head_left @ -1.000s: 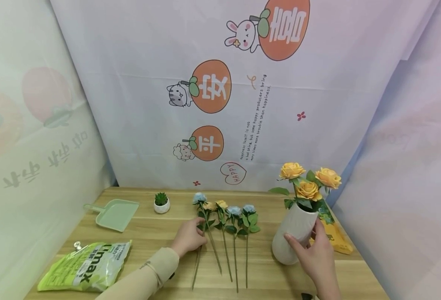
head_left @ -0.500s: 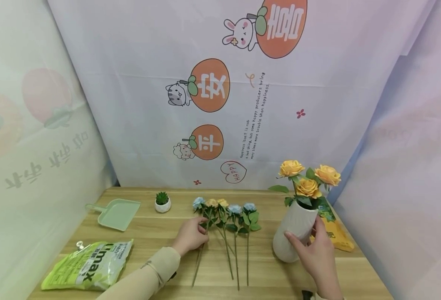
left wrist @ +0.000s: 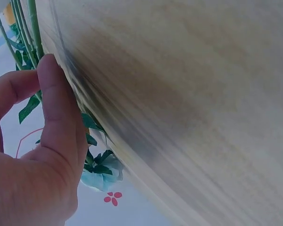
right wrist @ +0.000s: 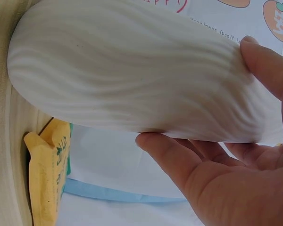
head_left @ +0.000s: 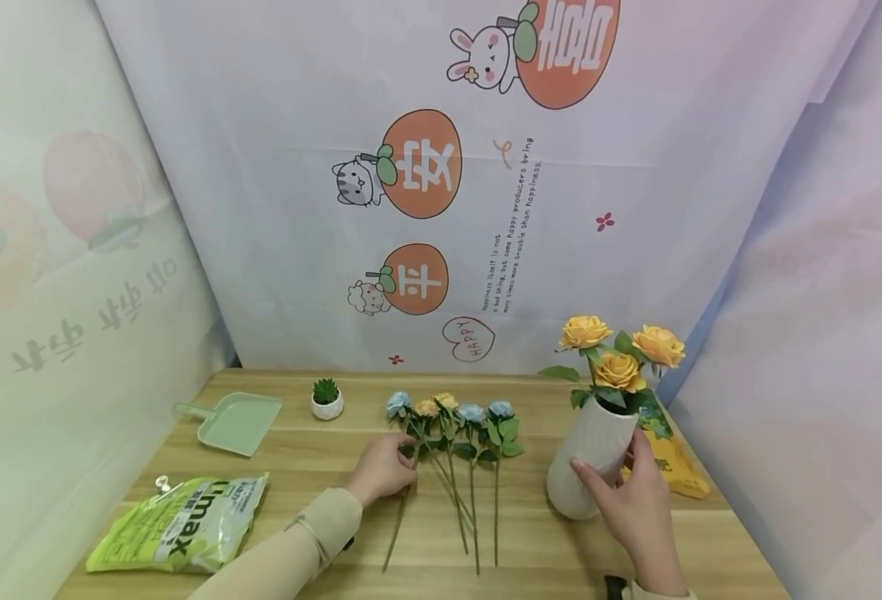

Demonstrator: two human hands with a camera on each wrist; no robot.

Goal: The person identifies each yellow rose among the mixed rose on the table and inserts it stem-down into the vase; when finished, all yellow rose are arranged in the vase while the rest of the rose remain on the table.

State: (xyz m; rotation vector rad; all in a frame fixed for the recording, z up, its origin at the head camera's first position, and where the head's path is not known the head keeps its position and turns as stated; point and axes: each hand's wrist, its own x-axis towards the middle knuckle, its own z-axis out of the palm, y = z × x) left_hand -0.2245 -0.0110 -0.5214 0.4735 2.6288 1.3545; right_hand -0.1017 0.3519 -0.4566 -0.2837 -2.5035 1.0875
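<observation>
At the left end of a row of blue and yellow artificial roses (head_left: 472,414), my left hand (head_left: 383,468) pinches a rose stem (head_left: 396,533) between thumb and finger. The stem seems to lead to a yellow rose (head_left: 426,408), though the stems cross there. A blue rose (head_left: 398,404) lies just left of it; in the left wrist view this blue bloom (left wrist: 101,175) shows beyond my thumb. My right hand (head_left: 633,508) grips a ribbed white vase (right wrist: 132,70), thumb on one side and fingers on the other. The vase tilts and bears several yellow roses (head_left: 618,372).
A yellow packet (head_left: 674,467) lies behind the vase. On the left are a green dustpan (head_left: 241,423), a small potted succulent (head_left: 327,404) and a green-yellow bag (head_left: 186,521) with a clip. Printed cloth (head_left: 298,275) encloses the wooden table (head_left: 291,450).
The leftmost blue rose's bloom has dropped slightly and the lower end of its stem has swung right, across the neighbouring stems. The vase and my right hand hold nearly the same place.
</observation>
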